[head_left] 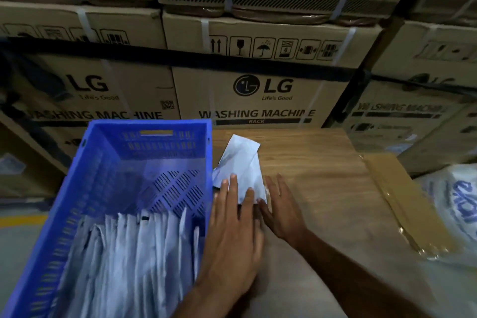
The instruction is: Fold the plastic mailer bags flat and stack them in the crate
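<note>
A pale grey plastic mailer bag [241, 162] lies folded on the wooden table top [322, 175], just right of the blue plastic crate [98, 162]. My left hand [232, 230] lies flat with straight fingers pressing on the bag's near end. My right hand [280, 204] rests flat against the bag's right edge, fingers stretched out. Several folded mailer bags [134, 253] stand on edge in a row in the near half of the crate. The far half of the crate shows its bare slotted floor.
Stacked cardboard washing-machine boxes [258, 95] form a wall behind the table. A flattened cardboard piece with tape [402, 201] lies at the table's right edge. A white printed plastic sack [454, 204] sits at the far right. Grey floor with a yellow line is at the left.
</note>
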`<action>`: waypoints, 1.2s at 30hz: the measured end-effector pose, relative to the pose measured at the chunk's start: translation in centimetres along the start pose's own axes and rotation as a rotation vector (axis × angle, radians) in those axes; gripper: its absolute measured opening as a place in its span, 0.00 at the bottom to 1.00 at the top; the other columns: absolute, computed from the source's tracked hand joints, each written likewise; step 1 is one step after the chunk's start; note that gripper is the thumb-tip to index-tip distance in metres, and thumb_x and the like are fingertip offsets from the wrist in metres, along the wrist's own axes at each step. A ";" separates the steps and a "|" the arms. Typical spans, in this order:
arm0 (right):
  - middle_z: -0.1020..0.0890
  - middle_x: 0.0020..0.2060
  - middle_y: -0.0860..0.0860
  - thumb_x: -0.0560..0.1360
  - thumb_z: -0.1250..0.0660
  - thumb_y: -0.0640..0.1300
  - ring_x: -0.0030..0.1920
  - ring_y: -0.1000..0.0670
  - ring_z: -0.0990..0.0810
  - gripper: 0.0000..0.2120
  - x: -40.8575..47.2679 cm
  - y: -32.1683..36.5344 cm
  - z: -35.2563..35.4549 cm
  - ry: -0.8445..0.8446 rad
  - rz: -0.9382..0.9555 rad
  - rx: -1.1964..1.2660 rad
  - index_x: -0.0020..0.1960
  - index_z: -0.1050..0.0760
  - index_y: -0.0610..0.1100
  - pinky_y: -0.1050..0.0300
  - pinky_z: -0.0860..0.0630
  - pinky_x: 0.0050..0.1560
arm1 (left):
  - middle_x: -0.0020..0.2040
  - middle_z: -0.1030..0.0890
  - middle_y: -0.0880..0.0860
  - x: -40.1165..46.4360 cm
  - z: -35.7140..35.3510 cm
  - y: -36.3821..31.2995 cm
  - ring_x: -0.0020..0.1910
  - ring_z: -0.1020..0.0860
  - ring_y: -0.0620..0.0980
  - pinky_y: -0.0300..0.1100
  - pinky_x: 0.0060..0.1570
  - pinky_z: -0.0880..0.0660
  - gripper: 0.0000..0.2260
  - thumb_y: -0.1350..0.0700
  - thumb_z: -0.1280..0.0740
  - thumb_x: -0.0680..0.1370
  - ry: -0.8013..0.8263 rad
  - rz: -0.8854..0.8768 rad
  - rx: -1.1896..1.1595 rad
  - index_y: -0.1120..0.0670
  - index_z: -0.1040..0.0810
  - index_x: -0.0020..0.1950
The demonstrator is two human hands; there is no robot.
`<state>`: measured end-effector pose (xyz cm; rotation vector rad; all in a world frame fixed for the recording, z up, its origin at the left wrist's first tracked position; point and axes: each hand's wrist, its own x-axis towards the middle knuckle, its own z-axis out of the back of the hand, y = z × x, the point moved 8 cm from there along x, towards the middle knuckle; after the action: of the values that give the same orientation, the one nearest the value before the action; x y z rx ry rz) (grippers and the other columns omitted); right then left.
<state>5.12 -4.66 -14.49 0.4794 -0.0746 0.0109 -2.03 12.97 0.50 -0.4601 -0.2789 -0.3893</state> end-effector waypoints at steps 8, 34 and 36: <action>0.38 0.79 0.34 0.78 0.38 0.44 0.78 0.34 0.35 0.36 10.2 -2.4 -1.8 0.239 0.485 -0.175 0.84 0.46 0.47 0.37 0.31 0.73 | 0.80 0.40 0.70 0.9 -11.5 1.1 0.80 0.40 0.69 0.59 0.78 0.45 0.32 0.52 0.41 0.78 0.105 0.255 0.179 0.64 0.38 0.81; 0.31 0.78 0.39 0.71 0.43 0.43 0.78 0.35 0.33 0.34 -0.8 -3.6 2.6 0.095 0.368 -0.091 0.78 0.30 0.47 0.33 0.45 0.77 | 0.84 0.44 0.58 -0.7 -10.4 -1.4 0.84 0.48 0.53 0.50 0.81 0.48 0.25 0.54 0.41 0.83 -0.044 0.437 -0.079 0.55 0.34 0.80; 0.31 0.78 0.39 0.70 0.42 0.42 0.77 0.35 0.32 0.35 -6.1 -4.9 2.0 0.120 0.254 -0.146 0.78 0.30 0.47 0.32 0.43 0.76 | 0.84 0.45 0.57 -2.2 -12.3 -1.4 0.84 0.49 0.52 0.50 0.80 0.47 0.24 0.51 0.43 0.83 0.018 0.432 -0.080 0.55 0.33 0.80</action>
<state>-0.97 -9.90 -15.40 0.3200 -0.0180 0.2818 -2.46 6.56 -10.35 -0.5801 -0.1408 0.0171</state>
